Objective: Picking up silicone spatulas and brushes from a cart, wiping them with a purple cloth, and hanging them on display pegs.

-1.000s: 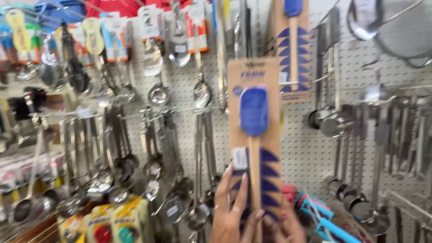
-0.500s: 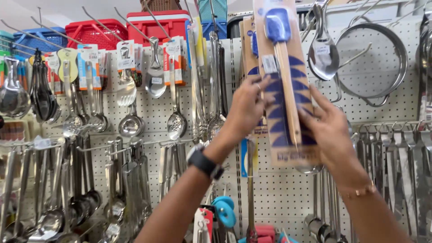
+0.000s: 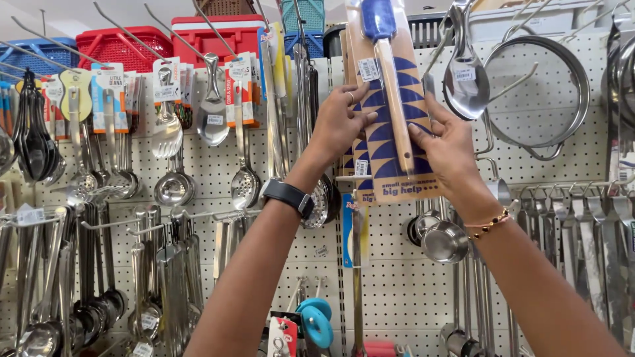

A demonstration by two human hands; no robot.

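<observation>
A blue-headed spatula with a wooden handle, fixed to a tan card with blue triangles (image 3: 390, 119), is held up against the top of a white pegboard wall. My left hand (image 3: 340, 125) grips the card's left edge; a black watch sits on that wrist. My right hand (image 3: 448, 149) holds the card's right edge, with a beaded bracelet on the wrist. More cards of the same kind hang just behind it.
Steel ladles and spoons (image 3: 211, 112) hang on hooks to the left, a round wire strainer (image 3: 549, 92) to the right. Red (image 3: 122, 45) and blue baskets stand on top of the wall. Small steel cups (image 3: 444, 241) hang below my right hand.
Both hands have lifted the carded spatula from low on the wall up to the top row. The view has tilted upward with it.
</observation>
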